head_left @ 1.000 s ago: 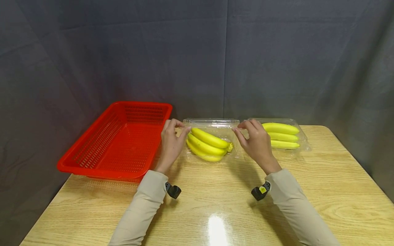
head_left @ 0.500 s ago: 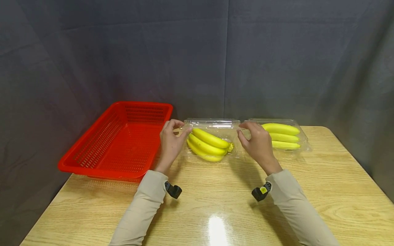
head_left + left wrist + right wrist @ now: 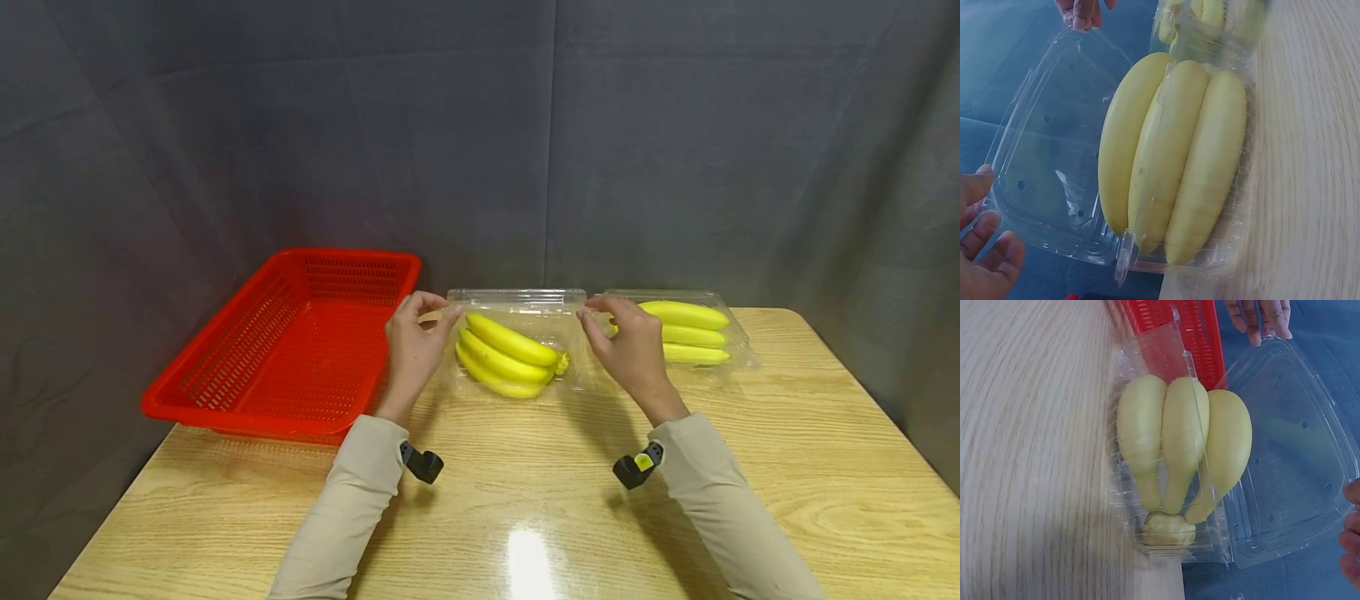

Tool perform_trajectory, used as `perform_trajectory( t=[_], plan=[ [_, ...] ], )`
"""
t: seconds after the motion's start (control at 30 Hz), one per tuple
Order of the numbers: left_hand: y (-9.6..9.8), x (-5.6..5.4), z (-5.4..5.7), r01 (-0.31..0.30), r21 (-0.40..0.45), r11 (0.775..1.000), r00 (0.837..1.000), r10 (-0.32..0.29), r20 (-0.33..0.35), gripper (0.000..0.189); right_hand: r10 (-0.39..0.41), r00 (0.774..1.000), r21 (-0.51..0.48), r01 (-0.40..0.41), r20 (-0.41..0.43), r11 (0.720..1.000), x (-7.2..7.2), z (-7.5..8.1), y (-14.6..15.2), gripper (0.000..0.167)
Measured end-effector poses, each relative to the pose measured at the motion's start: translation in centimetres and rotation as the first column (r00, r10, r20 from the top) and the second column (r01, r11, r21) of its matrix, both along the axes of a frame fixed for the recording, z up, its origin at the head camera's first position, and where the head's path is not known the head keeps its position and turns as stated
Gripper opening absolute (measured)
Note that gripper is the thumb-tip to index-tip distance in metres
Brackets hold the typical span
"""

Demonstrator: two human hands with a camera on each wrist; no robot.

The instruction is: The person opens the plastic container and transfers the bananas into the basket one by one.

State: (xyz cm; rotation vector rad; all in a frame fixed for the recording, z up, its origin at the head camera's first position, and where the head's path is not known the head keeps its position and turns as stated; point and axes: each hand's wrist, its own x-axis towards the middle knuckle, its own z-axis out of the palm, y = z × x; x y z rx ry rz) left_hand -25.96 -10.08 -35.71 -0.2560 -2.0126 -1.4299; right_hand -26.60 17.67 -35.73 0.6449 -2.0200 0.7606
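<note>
A bunch of yellow bananas [image 3: 498, 358] lies in a clear plastic clamshell box [image 3: 517, 297] at the middle back of the table. Its lid [image 3: 1047, 144] stands raised on the far side, and the bananas stay uncovered. My left hand [image 3: 415, 346] pinches the lid's left corner between thumb and fingers. At the opposite corner, my right hand [image 3: 632, 350] pinches the lid in the same way; in the right wrist view that hand [image 3: 1352, 537] is cut by the frame edge. The bunch's stem [image 3: 1168, 530] points right in the head view.
A red perforated plastic basket [image 3: 307, 367] stands to the left, close to my left hand. Behind my right hand, a second clear box [image 3: 738, 342] holds more bananas [image 3: 686, 333]. Grey cloth [image 3: 480, 150] hangs behind the wooden table [image 3: 510, 483].
My right hand has shifted slightly to the right since a second ago. My left hand stays almost in place, and the bananas and boxes have hardly moved.
</note>
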Motion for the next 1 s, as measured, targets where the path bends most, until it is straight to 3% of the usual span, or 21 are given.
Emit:
perform_trajectory(
  t=[0.4,0.67,1.0],
  plan=[
    [0.19,-0.04,0.64,-0.015,-0.002,1.0,1.0,0.015,-0.013,0.022,0.023,1.0,-0.059,-0.024,-0.017,0.998,-0.29,0.64,-0.16,0.011],
    [0.3,0.01,0.64,-0.008,0.01,1.0,1.0,0.008,-0.003,0.021,0.019,1.0,-0.102,-0.017,0.017,0.995,-0.17,0.76,-0.32,0.012],
    [0.63,-0.54,0.49,-0.003,0.09,0.996,0.999,0.0,0.033,0.016,0.01,0.979,-0.266,0.045,0.202,0.963,-0.26,0.83,-0.29,0.019]
  ],
)
